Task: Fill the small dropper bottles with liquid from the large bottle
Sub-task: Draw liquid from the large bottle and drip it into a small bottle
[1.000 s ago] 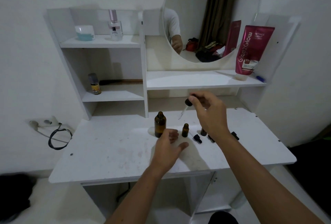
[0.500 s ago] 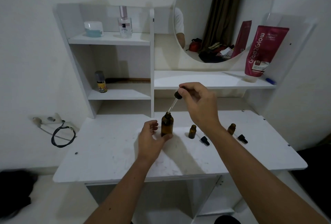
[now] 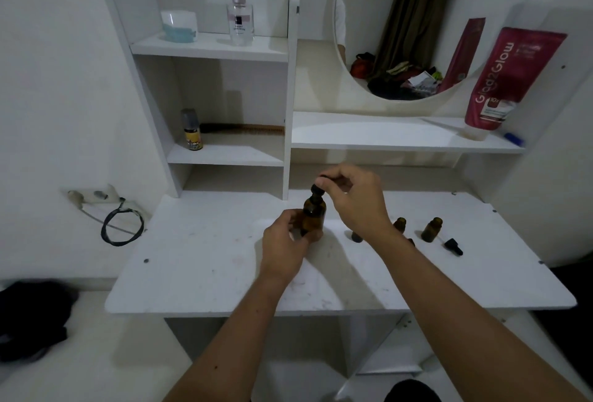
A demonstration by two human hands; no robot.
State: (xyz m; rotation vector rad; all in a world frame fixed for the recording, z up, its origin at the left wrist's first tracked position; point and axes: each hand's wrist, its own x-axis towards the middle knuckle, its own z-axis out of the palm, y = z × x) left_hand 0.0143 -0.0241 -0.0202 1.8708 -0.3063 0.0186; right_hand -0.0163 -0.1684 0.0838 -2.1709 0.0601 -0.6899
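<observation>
The large amber bottle [image 3: 314, 213] stands upright on the white table [image 3: 205, 273]. My left hand [image 3: 286, 245] grips its lower body. My right hand [image 3: 354, 199] pinches the black dropper [image 3: 318, 188], whose tube is pushed down into the large bottle's neck. Two small amber dropper bottles [image 3: 432, 230] [image 3: 399, 225] stand open to the right of my right wrist. A third small bottle [image 3: 356, 237] shows only partly below my right hand. A loose black dropper cap [image 3: 453, 246] lies next to the rightmost small bottle.
White shelves rise behind the table, holding a perfume bottle [image 3: 241, 21], a small jar [image 3: 178, 26], a yellow-labelled bottle [image 3: 192, 134] and a comb [image 3: 244, 129]. A red tube [image 3: 503, 80] leans on the right shelf below a round mirror [image 3: 414, 16]. A black cable [image 3: 120, 225] hangs at the table's left.
My right hand lowered the dropper from above the large bottle until its tube went fully into the neck. My left hand closed around the bottle's base.
</observation>
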